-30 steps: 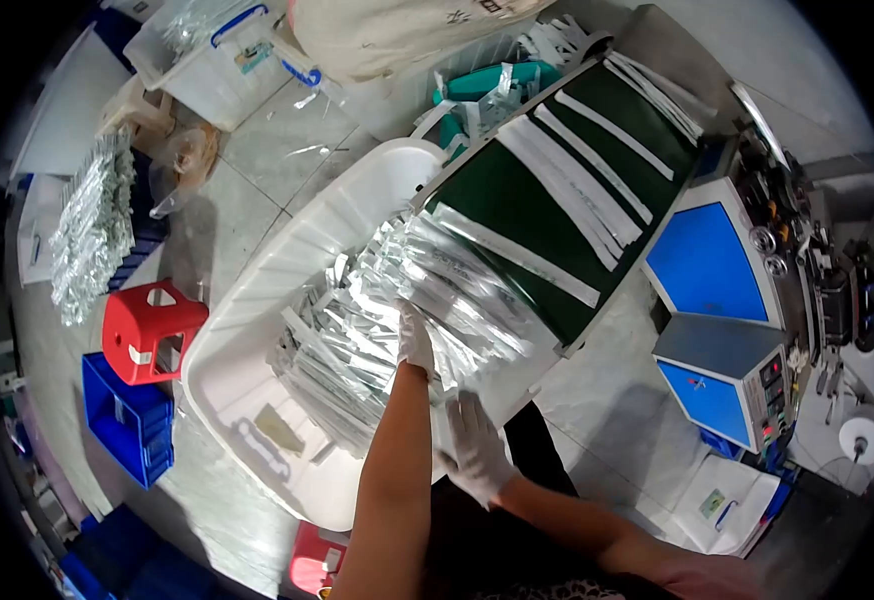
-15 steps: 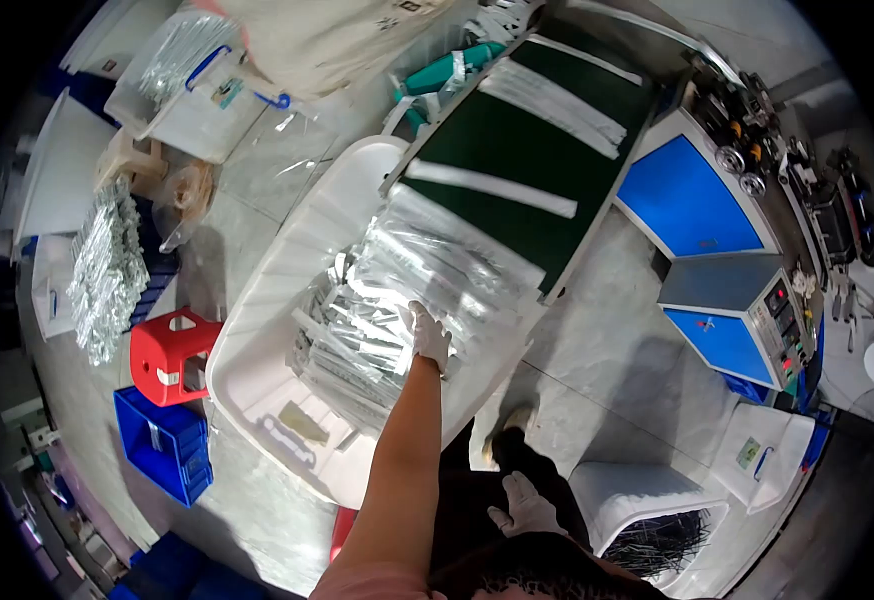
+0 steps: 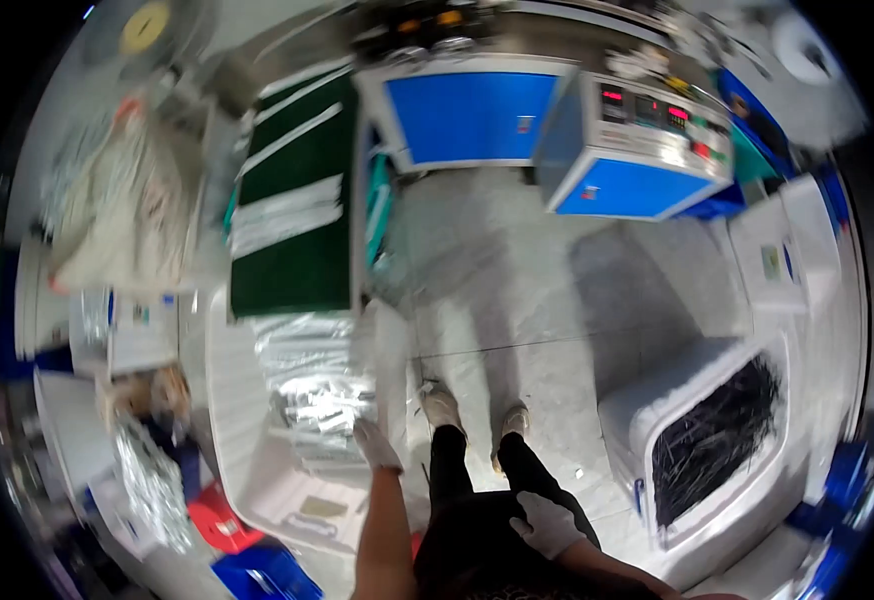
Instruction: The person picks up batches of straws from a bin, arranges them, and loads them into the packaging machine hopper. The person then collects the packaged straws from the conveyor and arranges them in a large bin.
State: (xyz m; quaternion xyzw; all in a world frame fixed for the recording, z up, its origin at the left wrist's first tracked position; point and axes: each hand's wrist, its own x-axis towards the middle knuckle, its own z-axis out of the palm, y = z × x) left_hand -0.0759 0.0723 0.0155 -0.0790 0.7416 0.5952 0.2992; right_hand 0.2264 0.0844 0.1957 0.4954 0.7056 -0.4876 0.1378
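Note:
My left hand (image 3: 375,445), in a white glove, rests at the right side of a large white tub (image 3: 242,470), its fingers stretched out beside the silvery strips (image 3: 327,405). I see nothing held in it, though motion blurs the fingertips. The strips lie heaped in the tub, below the end of a dark green conveyor belt (image 3: 292,262). A flat bundle of pale strips (image 3: 287,215) lies across that belt. Near my right thigh is my right hand (image 3: 549,525), also gloved, with its fingers apart and nothing in them.
At right a white bin (image 3: 632,420) holds thin black strips (image 3: 722,440). Ahead stand a blue-fronted cabinet (image 3: 467,118) and a control box (image 3: 637,150). A red stool (image 3: 222,520) and blue crate (image 3: 267,575) sit left of the tub; a large cloth sack (image 3: 132,220) stands farther back.
My view has swung to the right, so the tub and belt now sit farther left. My left hand has moved from over the strips to the tub's right side. The right hand stays by my thigh.

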